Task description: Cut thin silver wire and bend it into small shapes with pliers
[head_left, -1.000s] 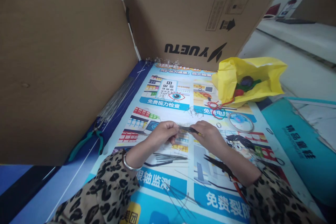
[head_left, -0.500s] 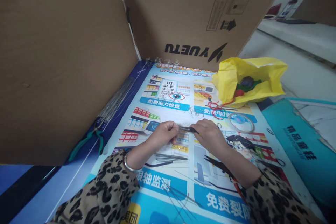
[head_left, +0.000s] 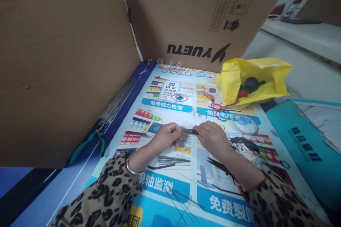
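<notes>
My right hand (head_left: 211, 133) is closed around dark needle-nose pliers (head_left: 189, 131), whose jaws point left. My left hand (head_left: 169, 135) pinches at the tip of these jaws, on what looks like a thin wire (head_left: 187, 125) that curves just above them; most of it is hidden by the fingers. Below my hands lies a small bundle of grey wires (head_left: 173, 160), with more loose wires (head_left: 183, 202) nearer to me. Dark-bladed scissors (head_left: 220, 166) with a reddish handle lie partly under my right forearm. Beyond the hands are several small bent wire pieces (head_left: 198, 113).
Cardboard walls (head_left: 197, 14) stand at the back and left. Teal-handled pliers (head_left: 89, 143) and a long wire bundle (head_left: 118, 101) lie along the left. A yellow bag (head_left: 255, 95), a round coil (head_left: 245, 125) and a teal box (head_left: 295, 149) are at the right. A printed poster (head_left: 167, 104) covers the table.
My right hand has shifted and turned slightly, with the pliers in it. A curved wire now shows more clearly above the jaws. My left hand stays nearly still.
</notes>
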